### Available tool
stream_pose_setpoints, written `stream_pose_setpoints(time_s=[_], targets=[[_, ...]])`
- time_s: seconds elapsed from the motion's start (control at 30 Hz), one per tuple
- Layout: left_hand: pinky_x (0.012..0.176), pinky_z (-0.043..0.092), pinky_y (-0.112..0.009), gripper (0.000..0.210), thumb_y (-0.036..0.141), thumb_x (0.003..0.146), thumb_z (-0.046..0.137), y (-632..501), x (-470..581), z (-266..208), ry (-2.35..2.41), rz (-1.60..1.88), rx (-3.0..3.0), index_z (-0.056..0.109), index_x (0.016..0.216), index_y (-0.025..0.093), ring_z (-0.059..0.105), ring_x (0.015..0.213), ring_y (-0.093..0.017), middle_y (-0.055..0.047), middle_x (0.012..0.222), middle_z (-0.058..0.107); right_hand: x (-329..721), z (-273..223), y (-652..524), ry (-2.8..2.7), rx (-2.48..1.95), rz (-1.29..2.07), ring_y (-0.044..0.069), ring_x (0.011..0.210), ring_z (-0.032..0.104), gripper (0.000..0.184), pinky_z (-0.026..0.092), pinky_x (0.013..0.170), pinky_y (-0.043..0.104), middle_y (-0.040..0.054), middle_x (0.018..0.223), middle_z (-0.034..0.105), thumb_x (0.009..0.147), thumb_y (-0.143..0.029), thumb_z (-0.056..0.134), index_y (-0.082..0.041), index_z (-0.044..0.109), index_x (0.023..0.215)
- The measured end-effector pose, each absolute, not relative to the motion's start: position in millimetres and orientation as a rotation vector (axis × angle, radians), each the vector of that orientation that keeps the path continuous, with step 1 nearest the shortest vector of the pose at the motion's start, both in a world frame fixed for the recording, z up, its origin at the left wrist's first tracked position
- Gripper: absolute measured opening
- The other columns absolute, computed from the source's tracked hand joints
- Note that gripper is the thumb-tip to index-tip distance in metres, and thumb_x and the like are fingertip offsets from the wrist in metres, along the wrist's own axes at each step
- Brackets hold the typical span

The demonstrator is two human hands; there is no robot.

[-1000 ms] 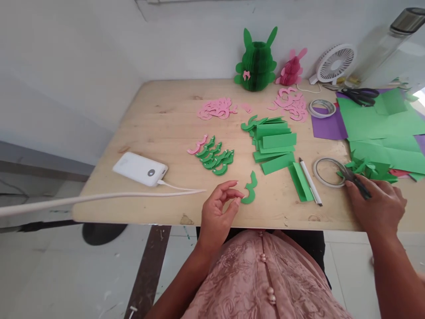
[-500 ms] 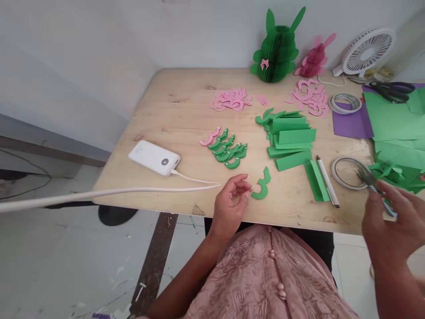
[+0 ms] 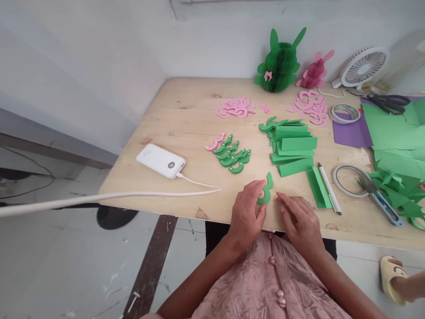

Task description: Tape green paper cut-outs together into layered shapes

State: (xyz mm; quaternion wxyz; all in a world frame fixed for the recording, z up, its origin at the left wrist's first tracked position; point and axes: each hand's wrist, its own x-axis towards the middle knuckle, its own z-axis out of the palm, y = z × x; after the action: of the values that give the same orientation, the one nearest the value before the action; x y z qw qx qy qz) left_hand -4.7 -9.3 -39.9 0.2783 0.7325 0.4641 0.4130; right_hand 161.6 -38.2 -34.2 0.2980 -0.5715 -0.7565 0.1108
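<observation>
A curvy green paper cutout (image 3: 268, 195) lies at the table's front. My left hand (image 3: 246, 212) curls round its left side, fingertips and thumb on its edge. To the right of the cutout, my right hand (image 3: 301, 219) rests at the table edge with its fingers stretched out, apart from the piece and holding nothing. Beyond my left hand is a group of similar green cutouts (image 3: 234, 158) with pale strips on them, and a pink one (image 3: 215, 141) beside them. A blue-grey utility knife (image 3: 381, 203) leans across a tape roll (image 3: 336, 181) at the right.
Folded green strips (image 3: 295, 149) and a white pen (image 3: 329, 188) lie right of centre. Pink cutouts (image 3: 236, 107), a green honeycomb rabbit (image 3: 279, 66) and a small fan (image 3: 364, 68) stand farther back. A power bank (image 3: 161, 160) with a cable is at left. Someone's slippered foot (image 3: 395, 279) shows at lower right.
My right hand has put down the utility knife by the tape roll and moved left to beside the green cutout. My left hand has shifted right, closer over the cutout.
</observation>
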Motion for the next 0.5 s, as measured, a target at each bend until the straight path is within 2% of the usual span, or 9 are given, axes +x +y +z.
stream_pose_setpoints(time_s=[0.2,0.5], targets=[[0.096,0.047,-0.039,0.058,0.006,0.084,0.046,-10.2,0.9,-45.9,1.275,1.074,2.173,0.031,0.138,0.021,0.05,0.122,-0.022,-0.012,0.13,0.053,160.7,-50.5,-37.4,-2.07,-1.441,0.095,0.024,0.089,0.059,0.042,0.044,0.073,0.038,0.0087,0.096,0.069,0.089,-0.015,0.046,-0.017,0.05,0.132],[0.097,0.045,-0.04,0.063,0.011,0.085,0.05,-9.3,2.7,-49.1,1.302,1.041,2.239,0.024,0.142,0.021,0.048,0.124,-0.023,-0.013,0.136,0.049,161.5,-53.6,-36.2,-2.077,-1.421,0.12,0.024,0.092,0.058,0.049,0.044,0.075,0.039,0.0081,0.103,0.069,0.09,-0.015,0.045,-0.02,0.041,0.139]])
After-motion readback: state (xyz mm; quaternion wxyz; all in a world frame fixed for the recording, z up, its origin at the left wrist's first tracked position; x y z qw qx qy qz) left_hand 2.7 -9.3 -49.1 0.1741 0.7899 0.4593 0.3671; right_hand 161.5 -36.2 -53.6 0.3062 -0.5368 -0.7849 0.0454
